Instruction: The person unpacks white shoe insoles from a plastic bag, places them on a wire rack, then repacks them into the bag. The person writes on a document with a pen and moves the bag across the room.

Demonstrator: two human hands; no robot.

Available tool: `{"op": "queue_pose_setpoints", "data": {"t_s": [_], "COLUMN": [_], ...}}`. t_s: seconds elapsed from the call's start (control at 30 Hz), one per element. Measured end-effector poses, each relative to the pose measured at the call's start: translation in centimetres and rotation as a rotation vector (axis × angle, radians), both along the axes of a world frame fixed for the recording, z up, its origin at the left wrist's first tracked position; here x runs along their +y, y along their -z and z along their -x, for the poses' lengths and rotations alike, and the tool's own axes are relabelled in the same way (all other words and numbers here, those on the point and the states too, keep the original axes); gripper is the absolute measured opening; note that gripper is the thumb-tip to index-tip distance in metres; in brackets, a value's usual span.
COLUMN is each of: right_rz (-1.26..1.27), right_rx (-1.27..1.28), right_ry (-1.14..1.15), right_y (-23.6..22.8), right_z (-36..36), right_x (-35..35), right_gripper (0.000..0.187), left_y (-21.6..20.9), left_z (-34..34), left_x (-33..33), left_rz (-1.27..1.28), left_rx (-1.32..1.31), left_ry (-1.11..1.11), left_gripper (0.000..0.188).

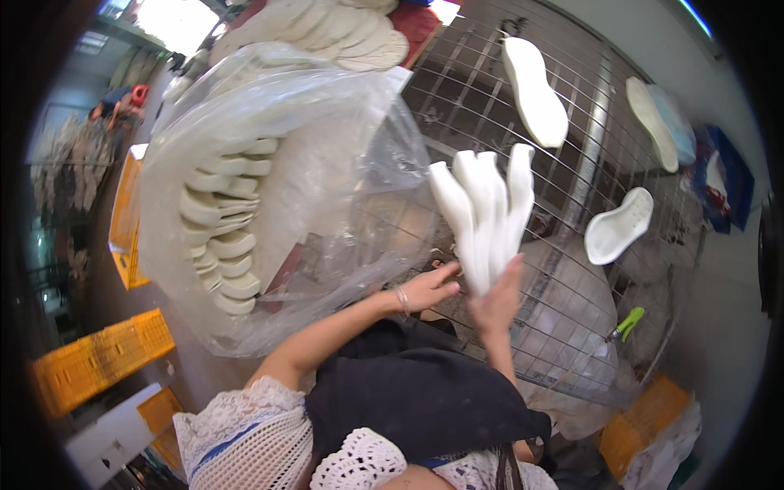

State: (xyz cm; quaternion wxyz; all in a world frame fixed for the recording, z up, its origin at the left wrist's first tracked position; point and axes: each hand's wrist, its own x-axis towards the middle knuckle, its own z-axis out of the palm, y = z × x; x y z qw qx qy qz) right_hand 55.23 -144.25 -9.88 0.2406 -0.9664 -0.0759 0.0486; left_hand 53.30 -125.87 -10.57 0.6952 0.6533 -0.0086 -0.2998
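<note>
My right hand [496, 300] is closed around the near ends of several white foam insoles [488, 216], which fan out above the wire mesh rack. Just left of the bundle, my left hand [433, 287] has its fingers spread and holds nothing; I cannot tell whether its fingertips touch the insoles. A single white insole [536, 94] lies on the mesh beyond the bundle. Another insole [621, 227], cupped side up with small marks, rests on the mesh to the right. To my left, a large clear plastic bag [327, 114] gapes around stacked white insoles [219, 208].
The wire mesh rack [563, 196] spans the space before me. A green-handled tool [627, 323] sits on it at the right. Another insole [652, 122] lies near a blue bin [725, 180]. Pale flat pieces [327, 33] are piled beyond the bag. Orange crates [102, 359] stand at left.
</note>
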Motion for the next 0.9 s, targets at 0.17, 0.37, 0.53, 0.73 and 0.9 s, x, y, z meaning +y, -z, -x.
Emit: {"op": "queue_pose_setpoints", "data": {"t_s": [0.17, 0.37, 0.53, 0.73, 0.9], "right_rz": [-0.321, -0.810, -0.762, -0.459, -0.236], "right_rx": [0.167, 0.518, 0.477, 0.182, -0.234], "right_ry": [0.125, -0.434, -0.768, -0.590, -0.948], "right_y": [-5.4, -14.9, -15.1, -19.3, -12.1], "right_z": [-4.0, -6.3, -13.2, -16.9, -10.5], "right_x": [-1.9, 3.9, 15.5, 33.7, 42.3], "right_gripper": [0.071, 0.082, 0.075, 0.060, 0.061], "left_y": [-11.0, -18.2, -27.5, -29.2, -25.3], "left_z": [-0.8, -2.5, -7.1, -9.4, -11.6], "left_x": [19.0, 37.7, 38.1, 35.2, 33.8], "left_rz": [-1.348, -1.880, -1.686, -1.884, -1.304], "left_rx": [-0.807, 0.172, -0.782, -0.862, -0.568], "left_ry": [-0.426, -0.659, -0.538, -0.532, -0.366], "left_gripper": [0.054, 0.080, 0.036, 0.018, 0.043]}}
